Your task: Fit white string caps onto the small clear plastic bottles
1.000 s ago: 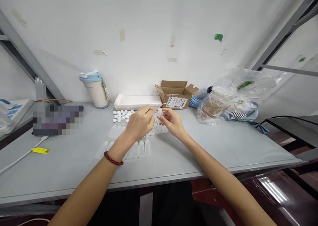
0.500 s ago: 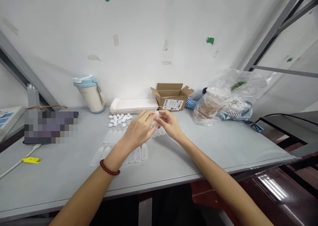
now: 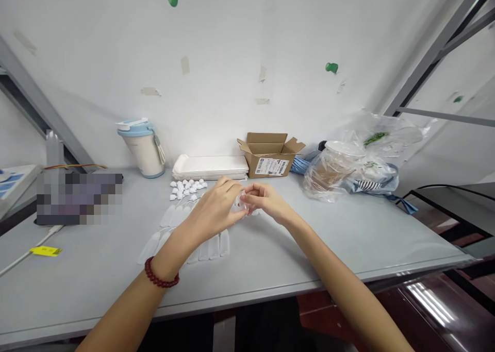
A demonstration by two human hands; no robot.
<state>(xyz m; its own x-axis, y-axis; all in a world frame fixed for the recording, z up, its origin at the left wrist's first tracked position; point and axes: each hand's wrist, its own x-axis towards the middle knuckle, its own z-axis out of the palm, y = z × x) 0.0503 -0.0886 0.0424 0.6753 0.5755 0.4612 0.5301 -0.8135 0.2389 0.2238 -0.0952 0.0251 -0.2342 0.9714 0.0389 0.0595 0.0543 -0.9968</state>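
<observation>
Over the middle of the table, my left hand (image 3: 214,206) and my right hand (image 3: 266,201) meet around a small translucent whitish piece (image 3: 237,202). Fingers and thumb of both hands are closed on it, hiding most of its shape. Under and beside my left forearm lie rows of flat, translucent white tag-like sleeves (image 3: 214,245), some with thin white loops at one end. A cluster of small white plastic bits (image 3: 187,188) sits just behind my left hand.
Along the wall stand a cream tumbler (image 3: 145,151) with a blue lid, a stack of white trays (image 3: 211,166), an open cardboard box (image 3: 270,158) and a plastic bag with a cup (image 3: 328,169). A blurred dark device (image 3: 79,197) and white cable (image 3: 42,241) lie left.
Both hands have come slightly lower and nearer. My right fingers have curled in more around the piece, and the thin white loop that stood above the hands no longer shows.
</observation>
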